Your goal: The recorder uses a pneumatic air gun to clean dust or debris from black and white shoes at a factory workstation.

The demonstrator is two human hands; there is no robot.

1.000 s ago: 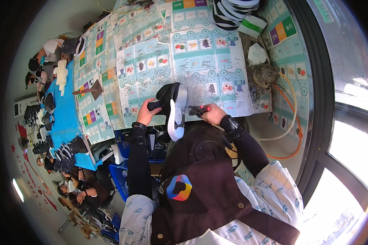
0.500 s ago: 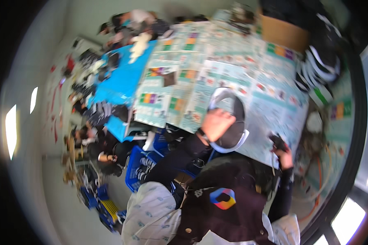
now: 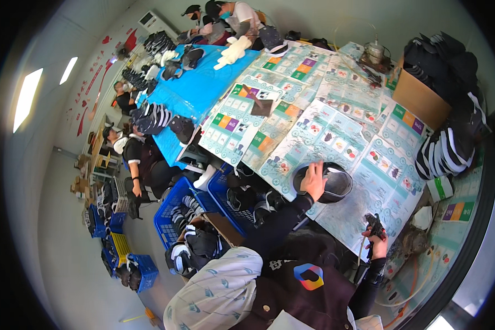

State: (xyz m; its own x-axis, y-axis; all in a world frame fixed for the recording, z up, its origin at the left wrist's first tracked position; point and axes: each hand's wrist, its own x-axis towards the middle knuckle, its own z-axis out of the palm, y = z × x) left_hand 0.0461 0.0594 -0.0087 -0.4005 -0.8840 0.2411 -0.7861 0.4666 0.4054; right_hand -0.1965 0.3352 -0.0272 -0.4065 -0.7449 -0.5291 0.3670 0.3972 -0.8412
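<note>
A dark cap (image 3: 340, 187) lies on the paper-covered table with its hollow inside facing up. My left hand (image 3: 313, 180) grips the cap's left side, fingers reaching over its rim. Off the table's near right edge, my right hand (image 3: 378, 246) is closed around a black, grimy spray gun (image 3: 374, 225). The gun's fine details are lost under dark residue. A thin pale strip or tube hangs beside that hand.
Printed sheets (image 3: 291, 110) cover the table. A cardboard box (image 3: 421, 99) of dark caps stands far right, near stacked caps (image 3: 443, 154) and a metal pot (image 3: 375, 52). Blue crates (image 3: 170, 212) sit left below the table. Several people (image 3: 242, 22) work beyond a blue-covered table (image 3: 203, 82).
The cap, held raised and tilted before, now lies on the table with my left hand still at it. The view has shifted and is sharper. My right hand keeps the spray gun.
</note>
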